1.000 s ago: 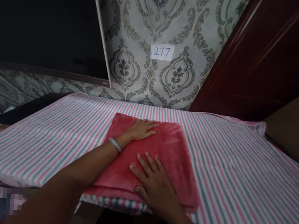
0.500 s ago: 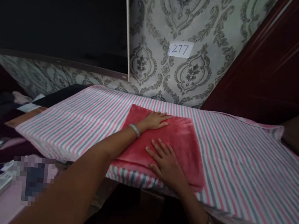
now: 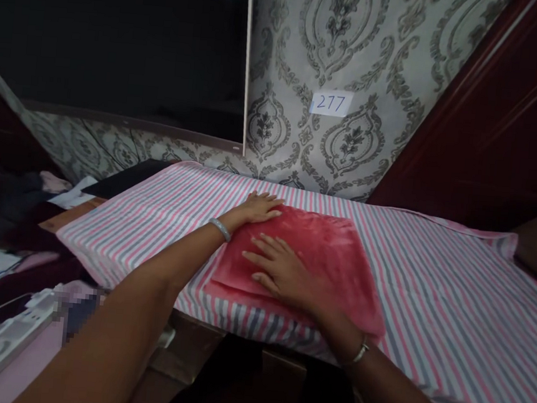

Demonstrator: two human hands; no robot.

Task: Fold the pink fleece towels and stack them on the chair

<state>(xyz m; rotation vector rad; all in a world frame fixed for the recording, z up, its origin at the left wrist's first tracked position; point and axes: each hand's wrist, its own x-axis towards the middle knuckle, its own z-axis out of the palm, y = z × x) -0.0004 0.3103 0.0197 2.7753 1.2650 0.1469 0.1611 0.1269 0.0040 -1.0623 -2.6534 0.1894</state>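
Note:
A folded red plush cloth [image 3: 333, 263] lies flat on a pink, grey and white striped cover [image 3: 430, 285]. My left hand [image 3: 259, 208] rests at its far left corner, fingers stretched out and palm down. Nearer to me, my right hand [image 3: 281, 268] lies on the cloth's left half with its fingers spread. Neither hand grasps anything. The cloth's far left corner is hidden under my left hand, and part of its near side under my right hand and wrist.
Behind the table stands a patterned wall with a paper label [image 3: 331, 103] reading 277. A large dark screen [image 3: 123, 38] hangs at the left, and a dark red panel [image 3: 482, 120] slants at the right. A white power strip [image 3: 7, 335] and heaped clothes [image 3: 14, 204] are at the lower left.
Both hands have slid left across the red cloth, the left one to its far left corner. The camera view has shifted slightly.

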